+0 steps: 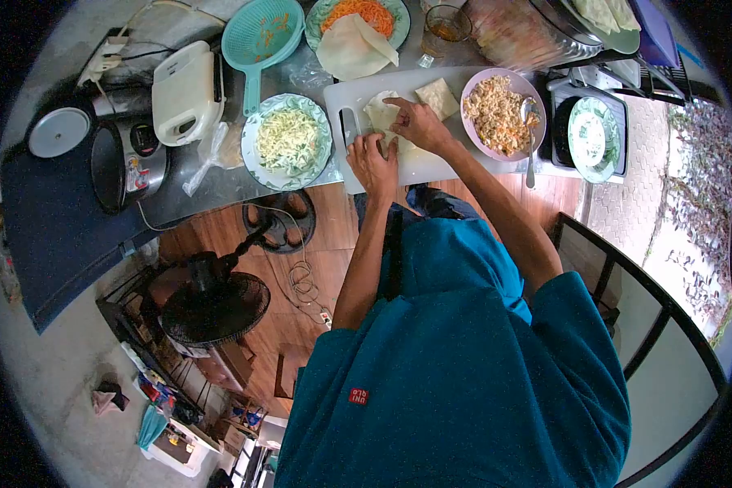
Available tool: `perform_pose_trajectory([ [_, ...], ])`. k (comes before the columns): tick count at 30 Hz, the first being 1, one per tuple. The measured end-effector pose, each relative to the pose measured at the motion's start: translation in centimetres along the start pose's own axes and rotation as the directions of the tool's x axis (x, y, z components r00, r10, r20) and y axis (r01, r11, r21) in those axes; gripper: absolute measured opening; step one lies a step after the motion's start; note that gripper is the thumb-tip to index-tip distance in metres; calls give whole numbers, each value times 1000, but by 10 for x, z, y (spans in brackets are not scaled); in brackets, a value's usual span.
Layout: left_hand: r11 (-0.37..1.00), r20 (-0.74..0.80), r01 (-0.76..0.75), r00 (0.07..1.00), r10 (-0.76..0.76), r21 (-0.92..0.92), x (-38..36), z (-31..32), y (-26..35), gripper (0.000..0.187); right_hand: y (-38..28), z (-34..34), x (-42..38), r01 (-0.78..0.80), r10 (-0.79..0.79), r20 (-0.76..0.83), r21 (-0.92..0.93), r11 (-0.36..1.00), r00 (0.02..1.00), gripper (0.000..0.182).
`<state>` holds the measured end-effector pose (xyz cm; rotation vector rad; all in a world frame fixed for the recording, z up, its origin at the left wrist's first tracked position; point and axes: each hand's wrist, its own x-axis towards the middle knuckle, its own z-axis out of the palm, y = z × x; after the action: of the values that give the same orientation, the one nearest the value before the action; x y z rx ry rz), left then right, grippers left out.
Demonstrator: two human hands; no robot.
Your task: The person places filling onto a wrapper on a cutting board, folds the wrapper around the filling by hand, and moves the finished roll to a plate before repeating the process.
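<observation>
On the white cutting board [351,96] lies a thin pale wrapper sheet [377,112]. My left hand [372,165] is at its near left side, fingers bent and closed on the edge. From the right, my right hand [423,128] reaches over the sheet with the index finger stretched out along its upper part and the thumb toward my left hand. Whatever lies beneath my fingers is hidden. A folded wrapper packet [437,98] rests behind my right hand. Just right of it stands a pink bowl [467,130] of chunky filling [494,112] with a metal spoon [530,146].
Shredded cabbage [287,140] fills a patterned plate [252,167] on the left. Behind are a teal strainer [252,93], more wrappers [354,49] over shredded carrot [366,15], and a glass [446,32]. A white sandwich maker [185,93] stands left; a green-rimmed plate [577,150] sits right.
</observation>
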<state>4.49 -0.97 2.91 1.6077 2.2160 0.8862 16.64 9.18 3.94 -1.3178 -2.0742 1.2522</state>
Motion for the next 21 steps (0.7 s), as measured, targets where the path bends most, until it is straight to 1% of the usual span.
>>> perform_pose_trajectory([
  [5, 999, 0, -11, 1000, 11, -34, -1, 1, -1, 30, -1, -1, 2, -3, 5, 38, -37, 999, 999, 59],
  [7, 996, 37, -21, 999, 24, -82, -3, 0, -2, 29, -6, -5, 2, 61, -51, 61, -182, 981, 997, 59],
  [8, 996, 37, -21, 999, 24, -82, -3, 1, -2, 29, -8, -6, 3, 61, -51, 61, -182, 981, 997, 59],
  [10, 977, -70, -43, 997, 29, -207, -4, 4, -2, 32, -11, -8, 5, 74, -61, 71, -202, 977, 996, 60],
  [11, 977, -70, -45, 997, 31, -208, -3, 5, -2, 32, -12, -9, 5, 73, -60, 70, -203, 977, 996, 60],
  [13, 966, -79, -80, 995, 63, -245, -5, 7, -7, 35, -10, -9, 4, 154, -145, 60, -227, 961, 988, 59],
  [14, 966, -78, -82, 995, 64, -246, -5, 9, -9, 35, -10, -9, 5, 153, -144, 58, -228, 961, 988, 59],
  [16, 957, -82, -90, 994, 70, -275, -5, 10, -11, 33, -4, -5, 8, 314, -325, -20, -211, 926, 945, 66],
  [17, 957, -81, -90, 994, 71, -277, -5, 10, -12, 33, -1, -5, 7, 312, -324, -21, -211, 926, 946, 66],
  [19, 956, -104, -139, 988, 116, -258, -5, 9, -11, 32, -3, -6, 6, 210, -193, 105, -196, 958, 976, 67],
  [21, 956, -109, -140, 987, 115, -259, -5, 9, -10, 32, -3, -6, 8, 221, -202, 117, -188, 957, 972, 69],
])
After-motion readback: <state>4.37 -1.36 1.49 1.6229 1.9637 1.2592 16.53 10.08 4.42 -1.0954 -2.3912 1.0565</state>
